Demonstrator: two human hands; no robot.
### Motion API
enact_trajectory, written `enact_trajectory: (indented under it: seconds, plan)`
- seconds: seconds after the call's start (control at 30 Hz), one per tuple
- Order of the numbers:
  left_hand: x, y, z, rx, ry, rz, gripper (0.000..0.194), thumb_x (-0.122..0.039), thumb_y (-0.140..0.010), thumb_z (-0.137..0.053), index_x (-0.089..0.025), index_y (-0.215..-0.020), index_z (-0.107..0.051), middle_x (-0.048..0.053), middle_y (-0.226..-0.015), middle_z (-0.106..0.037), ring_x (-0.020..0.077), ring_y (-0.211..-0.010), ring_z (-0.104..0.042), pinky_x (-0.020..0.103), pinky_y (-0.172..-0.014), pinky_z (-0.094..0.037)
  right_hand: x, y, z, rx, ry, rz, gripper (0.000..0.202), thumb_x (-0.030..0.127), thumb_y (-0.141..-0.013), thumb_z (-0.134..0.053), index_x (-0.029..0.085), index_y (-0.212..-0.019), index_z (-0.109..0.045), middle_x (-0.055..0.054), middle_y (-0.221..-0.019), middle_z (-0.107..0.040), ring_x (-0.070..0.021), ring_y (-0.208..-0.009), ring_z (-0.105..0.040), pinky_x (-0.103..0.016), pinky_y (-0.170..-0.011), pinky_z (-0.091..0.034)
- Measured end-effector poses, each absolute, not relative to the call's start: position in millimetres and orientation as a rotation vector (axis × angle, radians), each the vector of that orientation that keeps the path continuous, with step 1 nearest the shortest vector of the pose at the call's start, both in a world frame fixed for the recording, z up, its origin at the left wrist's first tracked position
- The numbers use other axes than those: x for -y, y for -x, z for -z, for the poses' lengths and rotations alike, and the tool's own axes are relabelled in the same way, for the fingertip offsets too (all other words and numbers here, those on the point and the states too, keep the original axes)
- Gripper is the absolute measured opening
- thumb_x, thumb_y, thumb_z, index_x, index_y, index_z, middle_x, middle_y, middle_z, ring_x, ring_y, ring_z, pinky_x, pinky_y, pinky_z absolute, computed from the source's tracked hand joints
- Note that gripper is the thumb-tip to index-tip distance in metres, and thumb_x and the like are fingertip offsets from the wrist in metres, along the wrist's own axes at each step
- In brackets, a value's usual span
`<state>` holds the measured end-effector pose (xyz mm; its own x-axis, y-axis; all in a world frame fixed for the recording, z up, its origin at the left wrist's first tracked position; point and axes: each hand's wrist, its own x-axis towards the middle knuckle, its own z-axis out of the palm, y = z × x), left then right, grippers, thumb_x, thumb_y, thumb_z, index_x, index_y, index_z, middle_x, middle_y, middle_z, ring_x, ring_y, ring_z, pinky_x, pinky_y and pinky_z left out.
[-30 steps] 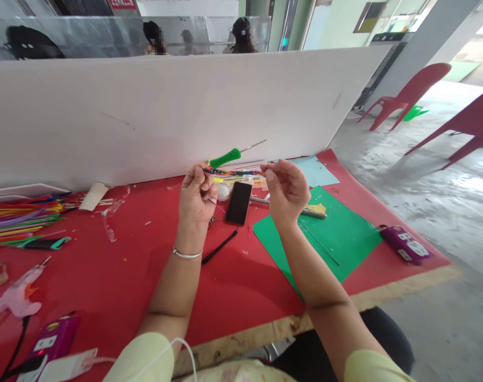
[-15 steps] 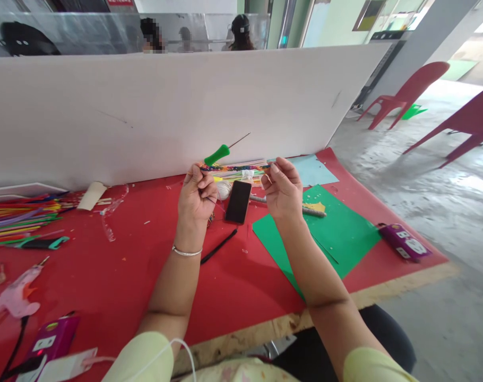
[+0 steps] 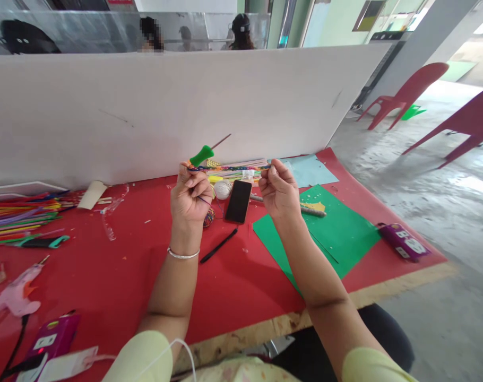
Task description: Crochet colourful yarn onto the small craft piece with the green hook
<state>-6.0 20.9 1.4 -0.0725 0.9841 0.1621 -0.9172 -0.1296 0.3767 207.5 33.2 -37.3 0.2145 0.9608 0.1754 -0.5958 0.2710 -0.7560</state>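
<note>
A multicoloured braided cord (image 3: pixel 237 168) is stretched level between both hands above the table. My left hand (image 3: pixel 190 193) pinches its left end, and a green-handled tool (image 3: pixel 202 155) with a thin metal shaft pointing up and right rises beside those fingertips. How the tool is held is hidden by the fingers. My right hand (image 3: pixel 280 191) is closed on the cord's right end. A thin strand runs from my left hand toward a ball of multicoloured yarn (image 3: pixel 209 217) on the table.
Behind the cord lie a white yarn ball (image 3: pixel 223 189) and a black phone (image 3: pixel 238 201). A black pen (image 3: pixel 218 246) is nearer. Green sheet (image 3: pixel 345 239) lies right, pipe cleaners (image 3: pixel 18 217) and a pink glue gun (image 3: pixel 18 292) left. A white partition (image 3: pixel 165 106) stands behind.
My left hand has moved left with the cord end and green tool, so the hands are farther apart and more cord shows between them. My right hand has shifted slightly left.
</note>
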Motion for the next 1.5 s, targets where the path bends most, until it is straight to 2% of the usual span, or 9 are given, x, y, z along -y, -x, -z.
enact_trajectory:
  seconds: [0.1, 0.3, 0.53, 0.77, 0.87, 0.97, 1.03, 1.23, 1.5]
  plan:
    - [-24.7, 0.2, 0.9, -0.253, -0.404, -1.658, 0.033, -0.005, -0.104, -0.067, -0.019, -0.076, -0.075, -0.003, -0.069, -0.068, -0.0026, -0.049, -0.05, 0.006, -0.04, -0.029, -32.1, -205.3, 34.7, 0.614, 0.58, -1.184, 0.024, 0.026, -0.076, -0.094, 0.034, -0.096, -0.084, 0.007, -0.085, -0.079, -0.0091, -0.087, -0.079, -0.017, -0.065, -0.063]
    - [-30.5, -9.5, 6.3, -0.329, -0.365, -1.627, 0.038, -0.01, -0.109, -0.063, -0.018, -0.074, -0.075, -0.003, -0.066, -0.066, -0.0017, -0.047, -0.049, 0.008, -0.04, -0.029, -28.5, -206.5, 30.3, 0.667, 0.581, -1.179, 0.027, 0.03, -0.074, -0.097, 0.035, -0.098, -0.085, 0.006, -0.104, -0.084, -0.0096, -0.091, -0.08, -0.016, -0.063, -0.063]
    - [-29.2, -8.8, 8.2, -0.327, -0.464, -1.6, 0.03, -0.012, -0.104, -0.072, -0.017, -0.075, -0.078, -0.004, -0.063, -0.064, -0.0011, -0.047, -0.051, 0.009, -0.038, -0.03, -19.0, -209.7, 24.4, 0.845, 0.594, -1.224, 0.03, 0.037, -0.077, -0.095, 0.031, -0.105, -0.084, 0.001, -0.098, -0.084, -0.0135, -0.096, -0.081, -0.017, -0.059, -0.062]
    - [-29.4, -15.8, 9.1, -0.44, -0.466, -1.532, 0.029, -0.014, -0.102, -0.077, -0.017, -0.073, -0.077, -0.004, -0.061, -0.064, -0.0016, -0.045, -0.051, 0.009, -0.037, -0.028, -17.7, -207.5, 22.6, 0.891, 0.643, -1.207, 0.035, 0.04, -0.074, -0.097, 0.031, -0.105, -0.084, 0.005, -0.083, -0.071, -0.0082, -0.068, -0.066, -0.021, -0.054, -0.061]
    - [-31.1, -14.0, 13.0, -0.419, -0.469, -1.562, 0.025, -0.017, -0.101, -0.079, -0.021, -0.076, -0.079, -0.002, -0.069, -0.072, 0.0003, -0.054, -0.063, 0.008, -0.04, -0.033, -18.0, -206.1, 23.0, 0.899, 0.643, -1.176, 0.035, 0.039, -0.071, -0.098, 0.032, -0.103, -0.085, 0.005, -0.086, -0.071, -0.0076, -0.068, -0.062, -0.021, -0.057, -0.062]
    - [-31.0, -10.7, 14.8, -0.404, -0.449, -1.558, 0.025, -0.017, -0.102, -0.076, -0.025, -0.079, -0.082, 0.001, -0.084, -0.08, 0.0057, -0.079, -0.078, 0.005, -0.046, -0.042, -19.2, -204.6, 26.6, 0.916, 0.661, -1.145, 0.036, 0.039, -0.07, -0.099, 0.033, -0.103, -0.086, 0.005, -0.087, -0.072, -0.008, -0.07, -0.063, -0.02, -0.056, -0.061]
    - [-29.7, -8.9, 13.4, -0.383, -0.442, -1.546, 0.028, -0.014, -0.103, -0.074, -0.026, -0.08, -0.082, 0.001, -0.092, -0.082, 0.0064, -0.088, -0.08, 0.004, -0.049, -0.045, -21.6, -204.2, 30.6, 0.932, 0.676, -1.128, 0.034, 0.04, -0.072, -0.098, 0.032, -0.103, -0.086, 0.005, -0.087, -0.074, -0.0082, -0.071, -0.067, -0.02, -0.055, -0.061]
    - [-23.6, -2.2, 1.2, -0.318, -0.429, -1.639, 0.034, -0.007, -0.104, -0.068, -0.023, -0.077, -0.079, -0.003, -0.077, -0.076, 0.0004, -0.067, -0.071, 0.004, -0.06, -0.054, -32.3, -210.7, 36.0, 0.815, 0.714, -1.129, 0.032, 0.042, -0.069, -0.098, 0.028, -0.094, -0.084, 0.003, -0.081, -0.078, -0.0141, -0.085, -0.081, -0.018, -0.054, -0.056]
    - [-26.5, 14.6, -2.8, -0.335, -0.388, -1.699, 0.029, -0.008, -0.102, -0.073, -0.02, -0.076, -0.076, -0.004, -0.076, -0.079, 0.0014, -0.069, -0.075, 0.004, -0.068, -0.06, -37.6, -211.5, 38.4, 0.726, 0.632, -1.303, 0.034, 0.038, -0.065, -0.102, 0.031, -0.093, -0.083, 0.007, -0.082, -0.08, -0.012, -0.087, -0.082, -0.015, -0.053, -0.058]
